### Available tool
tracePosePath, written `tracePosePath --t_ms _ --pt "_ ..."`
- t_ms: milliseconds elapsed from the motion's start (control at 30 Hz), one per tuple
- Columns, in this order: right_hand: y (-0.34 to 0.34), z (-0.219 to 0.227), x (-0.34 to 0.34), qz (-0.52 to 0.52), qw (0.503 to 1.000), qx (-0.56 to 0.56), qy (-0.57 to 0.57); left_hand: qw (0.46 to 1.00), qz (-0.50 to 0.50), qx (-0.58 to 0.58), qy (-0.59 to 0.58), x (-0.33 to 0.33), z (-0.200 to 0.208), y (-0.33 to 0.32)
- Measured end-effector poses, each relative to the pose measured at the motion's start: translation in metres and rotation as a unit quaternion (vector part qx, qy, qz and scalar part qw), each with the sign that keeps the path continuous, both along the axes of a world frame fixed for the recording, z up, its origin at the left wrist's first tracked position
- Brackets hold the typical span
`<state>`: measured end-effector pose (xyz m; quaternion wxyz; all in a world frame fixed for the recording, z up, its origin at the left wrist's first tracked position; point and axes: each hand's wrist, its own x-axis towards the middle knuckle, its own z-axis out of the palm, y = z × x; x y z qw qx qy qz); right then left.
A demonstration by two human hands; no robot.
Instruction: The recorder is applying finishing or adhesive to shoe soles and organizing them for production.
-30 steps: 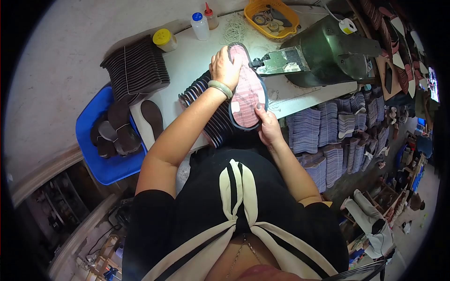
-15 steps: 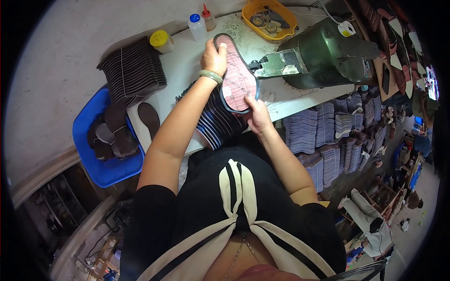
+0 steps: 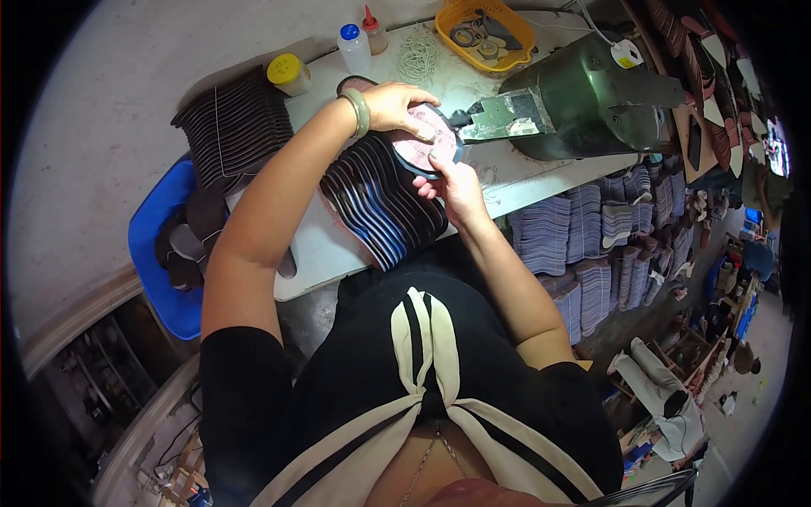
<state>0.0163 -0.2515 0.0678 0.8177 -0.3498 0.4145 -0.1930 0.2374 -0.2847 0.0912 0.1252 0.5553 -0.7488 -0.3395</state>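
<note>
Both my hands grip a pink insole (image 3: pixel 412 154) with a dark edge, at the narrow end of a green sewing machine (image 3: pixel 583 101). My left hand (image 3: pixel 390 107) reaches over its middle, thumb on the pink face and fingers around the far edge, hiding part of it. At the near edge, my right hand (image 3: pixel 456 188) pinches it, thumb on top and fingers underneath. The insole's other end pokes out beyond my left wrist, tilted toward the left. Just below lies a row of dark and blue insoles (image 3: pixel 384 207) on the white table (image 3: pixel 317 253).
Left of my arm are a tied stack of dark insoles (image 3: pixel 228 127) and a blue tub (image 3: pixel 152 245). Behind stand a yellow-lidded jar (image 3: pixel 290 74), a blue-capped bottle (image 3: pixel 355 51), a red-tipped bottle (image 3: pixel 374 34) and a yellow basket (image 3: pixel 486 59). Bundled insoles (image 3: pixel 541 237) sit below the table.
The insole has turned from nearly upright to slanting left. My left hand has shifted from its far end onto its middle, and my left elbow has swung outward. The right hand stays near the same edge.
</note>
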Motion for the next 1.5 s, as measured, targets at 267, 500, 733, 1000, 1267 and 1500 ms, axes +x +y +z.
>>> tracePosePath --t_ms 267,500,733,1000,1267,1500 --pt "-0.016 0.009 0.000 0.009 0.999 0.004 0.051 0.950 0.106 0.189 0.225 0.002 -0.011 0.004" --pt "-0.018 0.005 -0.004 0.023 0.998 -0.051 0.041 0.909 0.252 0.202 0.262 -0.014 -0.011 0.029" --pt "-0.027 0.005 -0.004 0.042 0.992 -0.088 0.083 0.930 0.317 0.129 0.136 -0.031 0.011 0.044" --pt "-0.031 0.013 -0.001 0.052 0.969 -0.174 0.169 0.904 0.361 0.129 0.188 -0.043 -0.001 0.053" --pt "0.009 -0.002 -0.026 0.065 0.988 -0.136 0.010 0.886 0.409 0.107 0.191 -0.052 -0.007 0.058" --pt "0.020 -0.003 -0.034 0.072 0.989 -0.015 -0.126 0.862 0.461 0.085 0.192 -0.052 -0.017 0.053"
